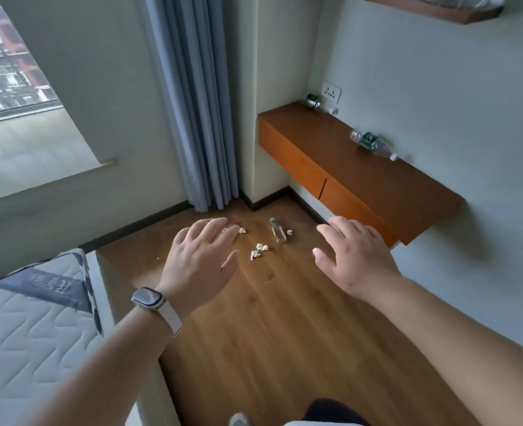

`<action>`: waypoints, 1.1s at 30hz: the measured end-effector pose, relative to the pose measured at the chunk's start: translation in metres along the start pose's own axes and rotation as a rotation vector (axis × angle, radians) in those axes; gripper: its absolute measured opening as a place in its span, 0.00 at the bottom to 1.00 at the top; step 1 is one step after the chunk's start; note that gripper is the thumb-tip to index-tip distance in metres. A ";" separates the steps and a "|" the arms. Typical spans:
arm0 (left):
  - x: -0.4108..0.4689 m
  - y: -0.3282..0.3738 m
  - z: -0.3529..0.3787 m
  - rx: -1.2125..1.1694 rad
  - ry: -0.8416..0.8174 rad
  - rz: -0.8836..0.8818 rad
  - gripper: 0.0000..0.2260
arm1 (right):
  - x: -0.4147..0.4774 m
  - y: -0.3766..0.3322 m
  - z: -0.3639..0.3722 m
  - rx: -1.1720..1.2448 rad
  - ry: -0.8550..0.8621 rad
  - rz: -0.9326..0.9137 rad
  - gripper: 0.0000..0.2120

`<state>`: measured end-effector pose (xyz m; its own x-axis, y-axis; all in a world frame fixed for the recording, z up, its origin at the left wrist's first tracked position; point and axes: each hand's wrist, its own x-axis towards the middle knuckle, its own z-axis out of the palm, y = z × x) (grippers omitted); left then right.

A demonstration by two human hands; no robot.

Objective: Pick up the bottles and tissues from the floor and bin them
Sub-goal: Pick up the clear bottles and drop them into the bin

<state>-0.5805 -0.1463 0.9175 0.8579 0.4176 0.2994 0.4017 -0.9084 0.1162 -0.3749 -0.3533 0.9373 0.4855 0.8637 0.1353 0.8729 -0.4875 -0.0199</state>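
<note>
Two hands are held out over a wooden floor (284,318) at mid-frame, and by this view the clear-up is judged to be at its very start: nothing is held, and no bin is shown anywhere in the frame.

The left hand (198,256), with a watch (148,298) worn at the wrist, is spread with fingers straight, its grip fully open and empty. The right hand (355,256) is likewise open, its fingers loosely extended and nothing caught in its grip.

The litter is seen just above centre, near the room's corner below a grey curtain (192,103). A clear bottle (277,231) is laid on its side on the boards, in the gap between the two hands; it appears empty, with a touch of green near its far end. Crumpled white tissues (262,247) are scattered near it: two are bunched together just lower left of the bottle, one is set just beside its right flank, and one is seen at the left fingertips. A small reddish item half hidden behind those fingertips cannot be identified.

Every piece is therefore counted as left to collect. Two further bottles (372,144) are seen lying on the orange-brown worktop (361,186) at right, off the floor.
</note>
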 end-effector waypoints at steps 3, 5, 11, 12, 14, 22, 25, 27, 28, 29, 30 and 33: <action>0.029 -0.006 0.010 -0.022 0.005 0.047 0.20 | 0.017 0.010 -0.001 -0.017 0.019 0.046 0.24; 0.051 -0.006 0.019 -0.026 0.005 0.076 0.20 | 0.030 0.021 -0.001 -0.020 0.028 0.073 0.24; 0.126 -0.003 0.051 -0.020 0.015 0.150 0.19 | 0.082 0.064 0.018 -0.023 0.039 0.089 0.24; 0.141 -0.002 0.057 -0.015 0.011 0.160 0.19 | 0.094 0.073 0.022 -0.020 0.044 0.078 0.24; 0.173 -0.001 0.066 0.008 0.003 0.164 0.19 | 0.121 0.091 0.029 -0.013 0.070 0.055 0.23; 0.321 0.026 0.098 0.090 -0.053 0.188 0.19 | 0.225 0.192 0.032 0.052 0.055 0.039 0.23; 0.368 0.045 0.111 0.104 -0.058 0.186 0.19 | 0.253 0.234 0.031 0.032 0.025 0.048 0.24; 0.392 0.058 0.118 0.109 -0.079 0.201 0.19 | 0.266 0.256 0.032 0.031 0.008 0.070 0.25; 0.403 0.063 0.122 0.108 -0.086 0.215 0.18 | 0.270 0.265 0.033 0.037 0.006 0.084 0.25; 0.412 0.068 0.125 0.106 -0.092 0.229 0.18 | 0.272 0.273 0.034 0.044 0.006 0.102 0.25; 0.422 0.072 0.128 0.107 -0.101 0.240 0.18 | 0.275 0.280 0.035 0.049 0.006 0.123 0.25; 0.456 0.083 0.136 0.109 -0.134 0.268 0.20 | 0.284 0.303 0.038 0.048 0.005 0.171 0.25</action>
<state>-0.1122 -0.0282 0.9346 0.9694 0.1692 0.1777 0.1814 -0.9819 -0.0548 0.0297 -0.2506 0.9317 0.6269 0.7680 0.1313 0.7790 -0.6204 -0.0907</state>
